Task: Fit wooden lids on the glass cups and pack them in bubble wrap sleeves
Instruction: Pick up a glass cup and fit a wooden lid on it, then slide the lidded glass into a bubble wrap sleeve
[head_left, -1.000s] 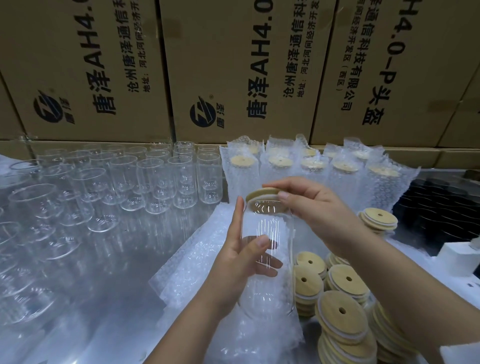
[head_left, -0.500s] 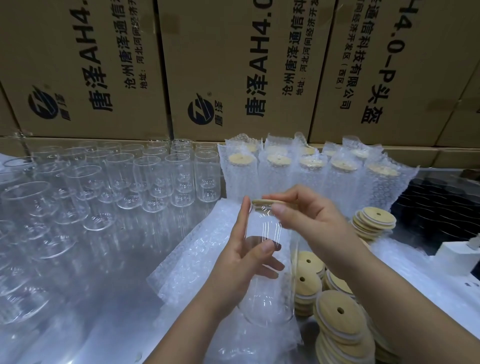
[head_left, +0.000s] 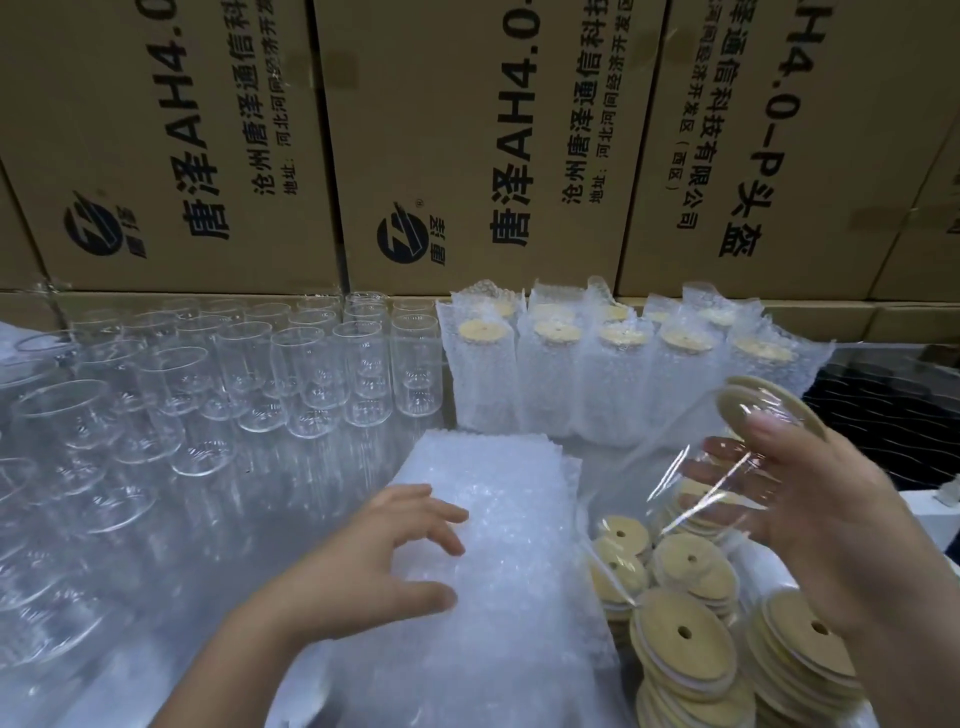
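A cup (head_left: 691, 462) is held tilted in the right hand (head_left: 836, 519), whose fingers are curled round the glass. The cup's wooden lid (head_left: 769, 410) is seated on the mouth and turned up and to the right. The cup is held in the air above stacks of loose lids (head_left: 685, 660), just right of the pile of sleeves (head_left: 498, 519). The left hand (head_left: 363, 566) is laid on that pile, fingers spread and bent, tips touching the top sleeve; nothing is seen to be gripped. Empty glasses (head_left: 311, 374) are ranged at the left, and packed cups (head_left: 597, 379) at the back. On the boxes (head_left: 467, 130) behind can be read "唐泽AH4.0", "AH4.0-P头盔", "沧州唐泽通信科技有限公司" and the address "河北河间经济开发区(西区)", beside a round logo marked "唐泽".
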